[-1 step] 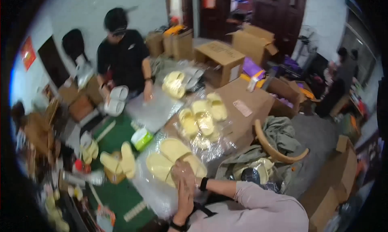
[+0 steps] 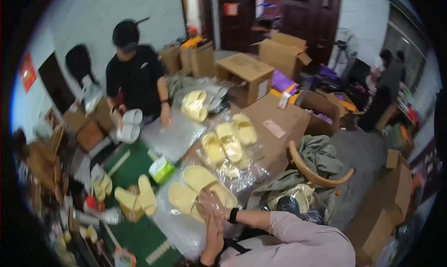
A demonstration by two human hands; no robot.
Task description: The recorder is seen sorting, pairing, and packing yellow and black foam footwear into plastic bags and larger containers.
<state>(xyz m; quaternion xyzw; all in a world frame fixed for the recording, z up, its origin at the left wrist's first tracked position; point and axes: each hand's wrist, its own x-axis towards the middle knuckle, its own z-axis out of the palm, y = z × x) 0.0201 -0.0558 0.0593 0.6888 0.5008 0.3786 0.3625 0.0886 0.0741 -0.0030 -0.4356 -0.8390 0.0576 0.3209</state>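
Note:
A pair of pale yellow slippers (image 2: 199,177) lies on a sheet of clear plastic packaging (image 2: 184,232) in front of me. My right hand (image 2: 213,203), with a black band at its wrist, bends over the near part of the pair, its fingers curled on a slipper; the fingertips are partly hidden. Just below it, my left hand (image 2: 215,230) has its fingers stretched out together, close to the right hand and touching the plastic. Past the pair, more yellow slippers (image 2: 228,141) rest in shiny clear bags.
Across the table a person (image 2: 135,76) in black holds white slippers (image 2: 129,126). A green-white pack (image 2: 161,170) and a yellow pair (image 2: 137,196) sit on the green tabletop (image 2: 123,163). A curved wooden chair back (image 2: 316,175) stands right; cardboard boxes (image 2: 244,74) line the back.
The whole view has shifted slightly. My left hand sits a little lower against the right one, and the right hand stays at the slippers. The person opposite tilts their head lower.

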